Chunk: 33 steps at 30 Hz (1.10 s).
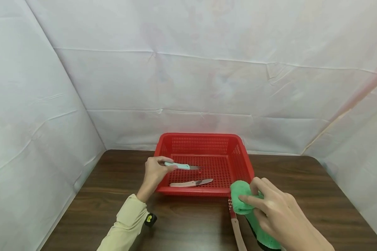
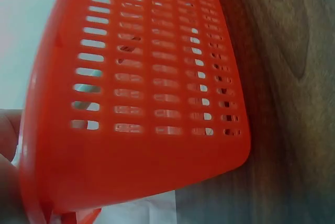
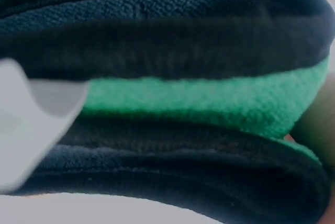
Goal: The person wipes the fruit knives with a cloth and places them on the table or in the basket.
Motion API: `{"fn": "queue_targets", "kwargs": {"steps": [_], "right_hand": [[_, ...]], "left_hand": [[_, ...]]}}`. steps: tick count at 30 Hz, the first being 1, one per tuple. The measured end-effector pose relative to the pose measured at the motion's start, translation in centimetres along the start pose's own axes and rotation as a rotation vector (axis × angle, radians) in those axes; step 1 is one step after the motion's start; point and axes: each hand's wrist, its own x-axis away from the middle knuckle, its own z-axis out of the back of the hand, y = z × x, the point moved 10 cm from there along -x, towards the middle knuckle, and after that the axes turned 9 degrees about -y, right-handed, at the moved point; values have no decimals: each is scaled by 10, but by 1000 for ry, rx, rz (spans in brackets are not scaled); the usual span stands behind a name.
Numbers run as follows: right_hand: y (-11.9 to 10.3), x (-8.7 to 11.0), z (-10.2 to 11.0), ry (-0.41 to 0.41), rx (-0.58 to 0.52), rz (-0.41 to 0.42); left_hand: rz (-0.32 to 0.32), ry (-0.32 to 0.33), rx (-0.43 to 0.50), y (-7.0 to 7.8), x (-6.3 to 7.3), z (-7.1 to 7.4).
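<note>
My left hand (image 1: 154, 170) pinches the handle of a small knife with a light blue handle (image 1: 179, 165), its blade pointing right over the red plastic basket (image 1: 251, 170). A second knife, with a pale beige handle (image 1: 182, 184), lies inside along the basket's front wall. Beside the basket's front right corner, my right hand (image 1: 274, 209) grips a folded green cloth (image 1: 240, 195). The right wrist view shows that cloth (image 3: 199, 98) close up, with dark trim. Another knife with a beige handle (image 1: 237, 233) lies on the table left of the cloth, its blade toward the basket.
The dark wooden table (image 1: 119, 188) extends on both sides of the basket. White sheeting (image 1: 201, 83) hangs behind and at the sides. In the left wrist view the basket's slotted side wall (image 2: 131, 166) fills the middle. A blurred whitish piece (image 3: 31, 130) overlaps the cloth in the right wrist view.
</note>
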Motion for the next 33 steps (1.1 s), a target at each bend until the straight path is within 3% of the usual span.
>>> {"fn": "queue_targets", "kwargs": {"steps": [10, 23, 27, 33], "right_hand": [[1, 2, -1, -17, -3, 2], [4, 4, -2, -18, -3, 0], [5, 5, -2, -14, 1, 3], [5, 6, -2, -11, 1, 4]], "left_hand": [[41, -59, -122, -4, -14, -21], [-8, -102, -252, -3, -22, -28], [-17, -165, -333, -5, -24, -37], [21, -312, -396, -15, -24, -53]]}}
